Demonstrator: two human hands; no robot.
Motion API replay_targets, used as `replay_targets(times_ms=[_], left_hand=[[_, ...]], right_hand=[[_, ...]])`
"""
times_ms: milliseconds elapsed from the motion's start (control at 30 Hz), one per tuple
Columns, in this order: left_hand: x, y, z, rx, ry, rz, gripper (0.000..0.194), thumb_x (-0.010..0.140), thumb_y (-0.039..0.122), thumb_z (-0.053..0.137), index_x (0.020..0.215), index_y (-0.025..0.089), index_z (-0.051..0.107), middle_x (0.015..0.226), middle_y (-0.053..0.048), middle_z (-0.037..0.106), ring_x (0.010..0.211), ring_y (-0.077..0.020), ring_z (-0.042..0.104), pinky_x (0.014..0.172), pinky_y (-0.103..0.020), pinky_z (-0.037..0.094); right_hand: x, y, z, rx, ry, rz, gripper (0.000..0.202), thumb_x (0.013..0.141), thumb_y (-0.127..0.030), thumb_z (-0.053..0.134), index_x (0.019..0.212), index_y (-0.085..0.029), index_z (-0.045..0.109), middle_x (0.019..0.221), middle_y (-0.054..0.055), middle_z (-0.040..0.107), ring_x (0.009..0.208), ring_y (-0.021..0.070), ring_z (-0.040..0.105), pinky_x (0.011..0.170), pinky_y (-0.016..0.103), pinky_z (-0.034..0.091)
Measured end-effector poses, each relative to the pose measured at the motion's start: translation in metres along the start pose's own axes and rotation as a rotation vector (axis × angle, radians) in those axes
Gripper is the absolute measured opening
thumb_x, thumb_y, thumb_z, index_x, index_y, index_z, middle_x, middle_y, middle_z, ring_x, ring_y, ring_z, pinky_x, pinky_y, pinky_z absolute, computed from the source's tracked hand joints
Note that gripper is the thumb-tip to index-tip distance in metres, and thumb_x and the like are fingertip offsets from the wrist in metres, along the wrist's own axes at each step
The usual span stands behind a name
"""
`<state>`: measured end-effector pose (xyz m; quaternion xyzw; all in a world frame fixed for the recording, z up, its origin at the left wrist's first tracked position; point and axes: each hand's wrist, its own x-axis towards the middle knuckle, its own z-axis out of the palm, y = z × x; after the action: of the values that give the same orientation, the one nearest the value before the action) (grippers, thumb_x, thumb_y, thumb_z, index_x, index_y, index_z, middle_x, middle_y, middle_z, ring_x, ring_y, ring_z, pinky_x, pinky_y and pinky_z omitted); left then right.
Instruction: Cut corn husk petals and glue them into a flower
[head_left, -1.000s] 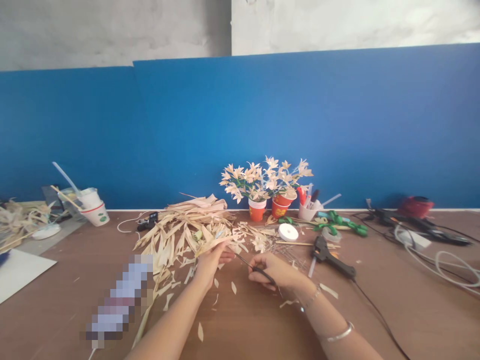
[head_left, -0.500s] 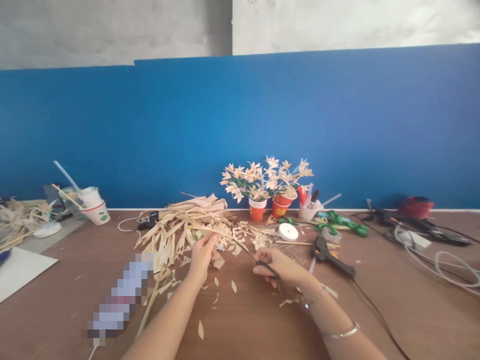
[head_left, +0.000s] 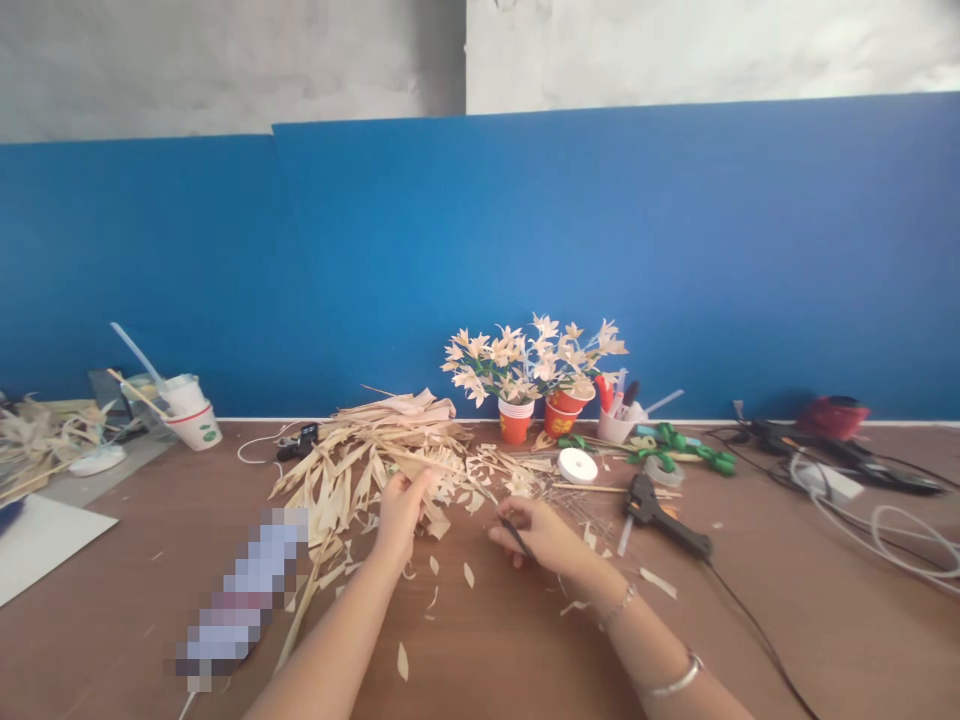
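Observation:
Pinched between the fingers of my left hand [head_left: 402,510] is a pale dried husk strip [head_left: 427,466], held over the front of a heap of husks [head_left: 337,480]. My right hand [head_left: 531,532] is closed round the dark handles of scissors [head_left: 517,538], whose blades point up and left toward the strip. Small cut husk pieces [head_left: 469,574] lie on the brown table between and below my hands. Behind them, pale husk flowers [head_left: 517,365] stand in red paper cups [head_left: 514,422].
Right of my hands lie a black glue gun [head_left: 667,518] with its cord, a white tape roll [head_left: 577,465], green ribbon pieces [head_left: 697,452] and cables. A pixelated object [head_left: 244,595] and a white cup [head_left: 193,420] are on the left. A blue panel stands behind.
My right hand has moved a little left with the scissors, closer to my left hand. The husk strip in my left hand looks wider and tilted differently.

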<state>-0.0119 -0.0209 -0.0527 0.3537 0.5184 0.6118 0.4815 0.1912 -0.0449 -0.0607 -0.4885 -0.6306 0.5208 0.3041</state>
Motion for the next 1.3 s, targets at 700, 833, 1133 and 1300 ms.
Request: replay_targets(times_ms=[700,833,1133,1300], left_hand=[[-0.031,-0.008,0.017,-0.137,-0.521,-0.233,0.044,0.055,0.016,0.075,0.097,0.015,0.063,0.078,-0.005,0.071,0.062,-0.0171,0.066,0.059,-0.025,0.05],[-0.033,-0.008,0.016,-0.113,-0.567,-0.29,0.04,0.058,0.029,0.079,0.092,0.01,0.068,0.079,-0.011,0.073,0.068,-0.0207,0.068,0.067,-0.03,0.052],[-0.04,0.0,0.024,-0.041,-0.295,-0.082,0.035,0.057,0.035,0.08,0.08,0.01,0.071,0.075,-0.01,0.073,0.071,-0.0234,0.068,0.068,-0.032,0.053],[-0.033,0.002,0.022,-0.164,0.004,-0.021,0.035,0.061,0.042,0.076,0.077,0.011,0.069,0.067,-0.005,0.071,0.063,-0.02,0.067,0.059,-0.027,0.052]], right_hand=[[0.011,0.0,0.018,0.354,0.247,-0.168,0.043,0.055,-0.032,0.077,0.089,-0.019,0.052,0.065,-0.003,0.056,0.062,0.0145,0.055,0.059,0.026,0.045],[0.008,-0.002,0.018,0.33,0.187,-0.152,0.044,0.055,-0.034,0.078,0.088,-0.019,0.053,0.063,-0.004,0.056,0.055,0.012,0.053,0.051,0.023,0.042],[0.009,-0.004,0.015,0.329,0.246,-0.169,0.044,0.057,-0.037,0.077,0.087,-0.019,0.051,0.06,-0.005,0.053,0.053,0.0104,0.048,0.048,0.022,0.037],[0.006,-0.004,0.014,0.319,0.12,-0.135,0.048,0.055,-0.044,0.079,0.083,-0.02,0.048,0.06,-0.006,0.052,0.052,0.0092,0.048,0.049,0.021,0.037]])
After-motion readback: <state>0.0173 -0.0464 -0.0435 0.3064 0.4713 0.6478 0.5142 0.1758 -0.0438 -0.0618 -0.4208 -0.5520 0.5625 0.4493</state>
